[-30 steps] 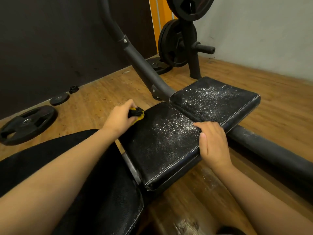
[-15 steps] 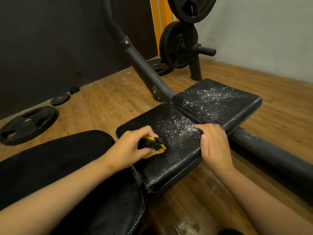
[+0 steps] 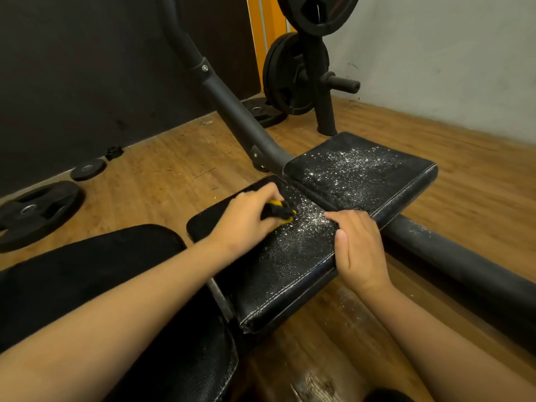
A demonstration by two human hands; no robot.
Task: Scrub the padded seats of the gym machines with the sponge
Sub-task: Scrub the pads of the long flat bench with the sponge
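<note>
**A:** From the head camera, where did we find the sponge (image 3: pixel 283 212)?

**B:** We found it on the near seat pad (image 3: pixel 290 274), towards that pad's far end, yellow with a dark face. The left grip (image 3: pixel 246 219) was curled round it, fingers and thumb pinching it and pressing it down on the black cover.

**A:** And the right grip (image 3: pixel 359 248)?

**B:** We saw it spread flat, fingers straight and close together. It rested on the right edge of the same pad, with its fingertips near the gap to the far seat pad (image 3: pixel 362 172). It held nothing.

**A:** How close were the two?

**B:** Near each other but apart. A patch of white flecks (image 3: pixel 309 226) lay on the pad between them, touching the sponge's right side. We noted more flecks scattered across the far pad.

**A:** What else did we note?

**B:** A larger black pad (image 3: pixel 101 271) lay under the left forearm. A dark frame tube (image 3: pixel 226 97) rose behind the pads, and a thick bar (image 3: pixel 464 265) ran along the wooden floor (image 3: pixel 162 181) at the right. Weight plates (image 3: pixel 290 74) hung on a stand at the back. On the floor at the left, a big plate (image 3: pixel 37 210) and a small plate (image 3: pixel 88 169) lay flat.
</note>
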